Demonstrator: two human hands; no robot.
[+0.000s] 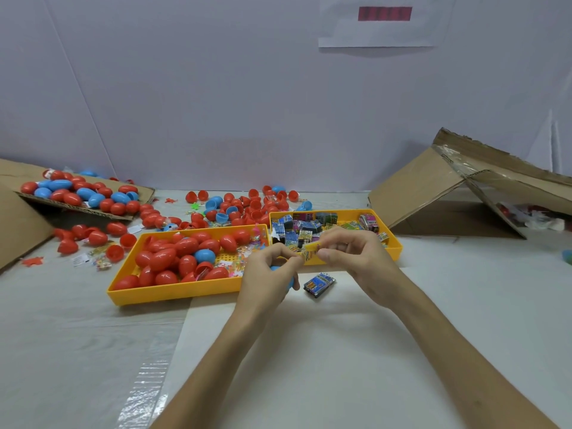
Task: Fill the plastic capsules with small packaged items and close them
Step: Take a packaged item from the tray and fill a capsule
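Observation:
My left hand (268, 274) grips a blue capsule (289, 282), mostly hidden in the palm, and its fingertips also touch a small yellow packaged item (309, 251). My right hand (349, 254) pinches the other end of that packet, just in front of the right yellow tray (393, 243), which holds several small printed packets. The left yellow tray (173, 294) holds several red capsules and a blue one (205, 256). One blue packet (318, 283) lies on the table below my hands.
Loose red and blue capsule halves (241, 205) are scattered behind the trays. A cardboard flap (80, 193) at the left carries more capsules. An open cardboard box (458, 193) lies on its side at the right. White paper (309, 351) covers the table near me.

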